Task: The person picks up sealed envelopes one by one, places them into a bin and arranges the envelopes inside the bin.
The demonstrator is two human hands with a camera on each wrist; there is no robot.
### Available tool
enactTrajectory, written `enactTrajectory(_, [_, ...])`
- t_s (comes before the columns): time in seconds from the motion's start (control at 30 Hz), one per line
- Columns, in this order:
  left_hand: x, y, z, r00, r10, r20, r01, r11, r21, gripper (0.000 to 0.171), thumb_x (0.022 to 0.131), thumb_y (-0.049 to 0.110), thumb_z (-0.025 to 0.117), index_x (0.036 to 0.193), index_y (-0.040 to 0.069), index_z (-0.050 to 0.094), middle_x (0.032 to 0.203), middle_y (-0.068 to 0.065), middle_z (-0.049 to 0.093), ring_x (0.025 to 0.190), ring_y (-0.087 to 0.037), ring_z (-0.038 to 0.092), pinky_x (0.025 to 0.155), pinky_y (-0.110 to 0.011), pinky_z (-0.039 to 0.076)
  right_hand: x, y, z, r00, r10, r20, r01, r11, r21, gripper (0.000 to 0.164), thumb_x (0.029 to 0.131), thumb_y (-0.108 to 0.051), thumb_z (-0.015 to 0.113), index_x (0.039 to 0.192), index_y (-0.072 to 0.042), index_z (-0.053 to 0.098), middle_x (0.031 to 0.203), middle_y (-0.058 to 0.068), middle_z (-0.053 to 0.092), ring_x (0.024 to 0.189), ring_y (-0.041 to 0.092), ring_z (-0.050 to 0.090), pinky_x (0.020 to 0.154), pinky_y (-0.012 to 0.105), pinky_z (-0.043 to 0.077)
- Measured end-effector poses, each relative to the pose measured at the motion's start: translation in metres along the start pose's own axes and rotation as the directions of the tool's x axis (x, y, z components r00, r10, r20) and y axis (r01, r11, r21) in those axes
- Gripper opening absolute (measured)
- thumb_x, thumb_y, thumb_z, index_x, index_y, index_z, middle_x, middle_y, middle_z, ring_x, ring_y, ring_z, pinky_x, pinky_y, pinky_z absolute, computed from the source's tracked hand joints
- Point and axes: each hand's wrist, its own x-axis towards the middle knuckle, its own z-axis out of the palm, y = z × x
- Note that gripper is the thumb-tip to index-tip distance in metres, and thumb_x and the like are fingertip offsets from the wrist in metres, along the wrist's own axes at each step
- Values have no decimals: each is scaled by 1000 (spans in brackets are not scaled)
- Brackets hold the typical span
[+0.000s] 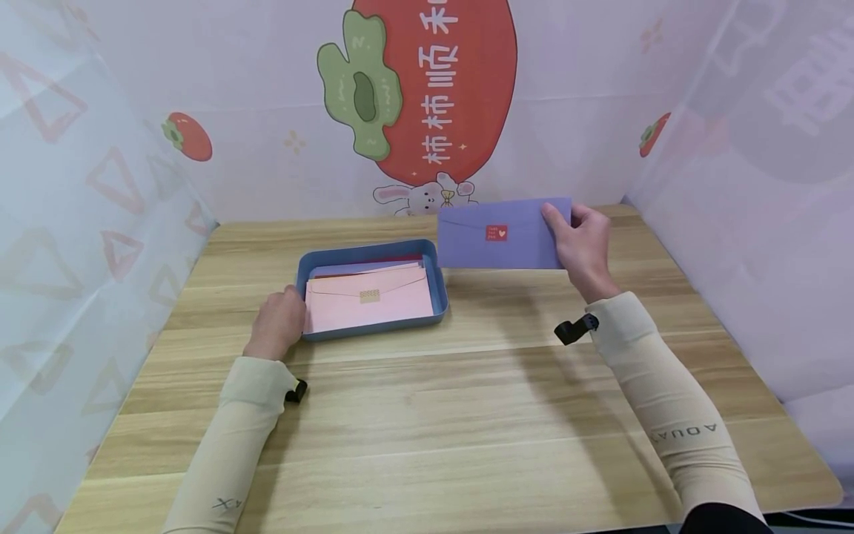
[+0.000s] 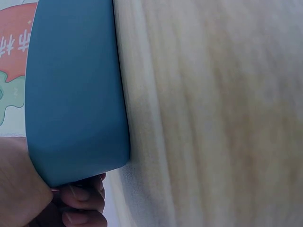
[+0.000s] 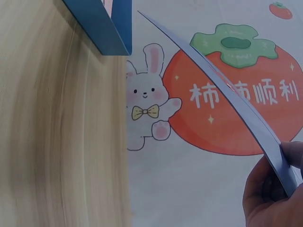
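Note:
A blue shallow tray (image 1: 373, 330) lies on the table with several envelopes in it. On top is a pink envelope (image 1: 400, 300) with a gold seal; violet and dark red edges show behind it. My left hand (image 1: 276, 322) grips the tray's left end, its fingers curled at the wall in the left wrist view. Up off the table at the right, my right hand (image 1: 587, 241) holds a violet envelope (image 1: 514, 248) by its right end, thumb on the flap side. This envelope has a red heart seal (image 1: 497, 233). Seen edge-on in the right wrist view, it bows slightly.
The wooden table (image 1: 427, 437) reaches back to a printed cloth backdrop (image 1: 267, 81) with persimmon and rabbit pictures. Cloth walls stand on the left and right. A black wrist camera (image 1: 575, 329) sticks out from the right sleeve.

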Motion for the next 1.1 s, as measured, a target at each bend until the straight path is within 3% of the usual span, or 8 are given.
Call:
enactTrajectory(0.27, [1, -2, 2, 1000, 14, -3, -14, 1000, -5, 35, 109, 8, 33, 123, -21, 48, 113, -44, 61, 90, -44, 65, 80, -56, 55, -2, -4, 6, 1000, 14, 17, -14, 1000, 13, 50, 97, -50, 74, 115, -3, 75, 90, -2, 67, 78, 6, 68, 68, 20, 59])
enactTrajectory(0.8, [1, -2, 2, 1000, 4, -14, -5, 1000, -20, 35, 109, 8, 31, 122, -19, 49, 114, -44, 60, 95, -48, 66, 81, -58, 55, -4, -4, 19, 994, 50, 94, -52, 998, 24, 54, 98, -50, 71, 126, -5, 73, 105, 7, 70, 84, 12, 72, 70, 25, 62])
enactTrajectory(1.1, [1, -1, 2, 1000, 11, -17, -11, 1000, -12, 36, 109, 8, 32, 124, -21, 48, 113, -44, 61, 89, -43, 65, 80, -56, 56, -7, -4, 27, 988, 65, 140, -66, 998, -1, 54, 100, -51, 69, 128, -5, 72, 112, 12, 71, 90, 18, 73, 73, 29, 63])
